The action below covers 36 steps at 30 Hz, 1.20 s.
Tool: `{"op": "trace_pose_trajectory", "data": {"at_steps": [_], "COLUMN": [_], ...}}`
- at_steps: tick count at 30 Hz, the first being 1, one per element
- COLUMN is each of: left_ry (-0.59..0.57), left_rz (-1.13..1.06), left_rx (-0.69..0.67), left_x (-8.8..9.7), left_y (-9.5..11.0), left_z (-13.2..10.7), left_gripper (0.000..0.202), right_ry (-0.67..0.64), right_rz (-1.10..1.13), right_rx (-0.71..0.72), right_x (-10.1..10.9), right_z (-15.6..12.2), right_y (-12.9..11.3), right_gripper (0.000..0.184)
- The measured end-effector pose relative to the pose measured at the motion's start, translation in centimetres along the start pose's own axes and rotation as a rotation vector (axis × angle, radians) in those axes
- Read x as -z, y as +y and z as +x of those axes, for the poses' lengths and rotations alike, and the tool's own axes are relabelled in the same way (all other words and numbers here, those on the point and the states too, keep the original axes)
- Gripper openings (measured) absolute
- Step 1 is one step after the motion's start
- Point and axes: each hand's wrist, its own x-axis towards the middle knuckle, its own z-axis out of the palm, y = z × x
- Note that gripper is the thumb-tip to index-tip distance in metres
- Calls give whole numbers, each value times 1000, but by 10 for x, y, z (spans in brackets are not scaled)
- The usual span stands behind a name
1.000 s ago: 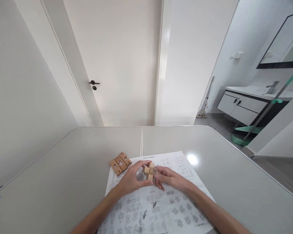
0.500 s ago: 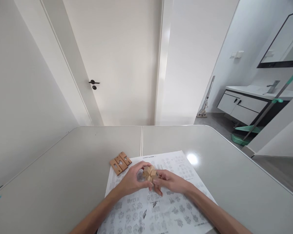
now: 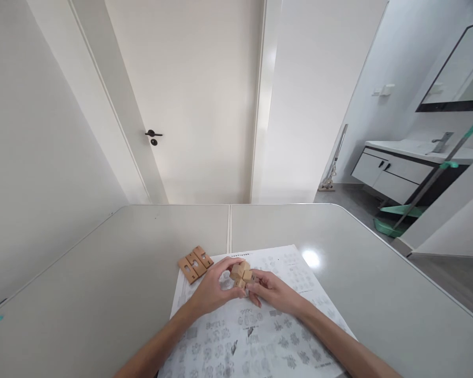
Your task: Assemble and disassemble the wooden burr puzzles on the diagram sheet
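A small wooden burr puzzle (image 3: pixel 241 274), made of interlocking light-brown blocks, is held between both hands above a printed sheet. My left hand (image 3: pixel 216 286) curves around its left side, with the thumb below and the fingers over the top. From the right, my right hand (image 3: pixel 274 291) pinches the puzzle with thumb and fingers; some of those fingertips are hidden behind it. The paper sheet (image 3: pixel 260 336) below carries rows of grey diagrams. Up and left of my left hand lie three flat wooden pieces (image 3: pixel 195 264) side by side, with cut-out slots and dark numbers.
The grey table (image 3: pixel 102 273) has a seam down its middle and a bright light reflection at right. Beyond it stands a white door (image 3: pixel 197 105) with a black handle. At right are a sink cabinet (image 3: pixel 394 168), a green dustpan (image 3: pixel 390 227) and a mop (image 3: pixel 335 160).
The puzzle has turned slightly in the hands, showing its blocks at a different angle. Right-hand fingers have shifted a little under it. The flat wooden pieces stay in place.
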Motion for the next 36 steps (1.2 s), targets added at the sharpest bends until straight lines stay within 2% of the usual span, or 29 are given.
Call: {"op": "trace_pose_trajectory", "data": {"at_steps": [4, 10, 13, 17, 20, 27, 33, 36], "left_ry": [-34, -57, -6, 62, 84, 57, -14, -48], "left_rz": [-66, -195, -171, -89, -22, 21, 9, -30], "left_rx": [4, 83, 114, 75, 44, -18, -47, -70], "left_x": [1, 2, 2, 5, 5, 5, 6, 7], "left_y": [1, 7, 7, 2, 0, 3, 4, 5], "left_z": [0, 2, 2, 2, 2, 2, 2, 2], "left_gripper": [65, 55, 56, 52, 53, 54, 55, 58], "right_ry": [-40, -69, -28, 91, 124, 40, -103, -124], "right_rz": [65, 81, 90, -11, -27, 36, 76, 72], "right_rx": [3, -8, -13, -32, -28, -19, -39, -33], "right_x": [-3, -3, -1, 5, 7, 3, 10, 12], "right_z": [0, 1, 1, -1, -1, 0, -1, -1], "right_y": [-6, -7, -5, -3, -2, -6, -5, -1], "right_gripper": [42, 50, 48, 46, 43, 49, 45, 41]}}
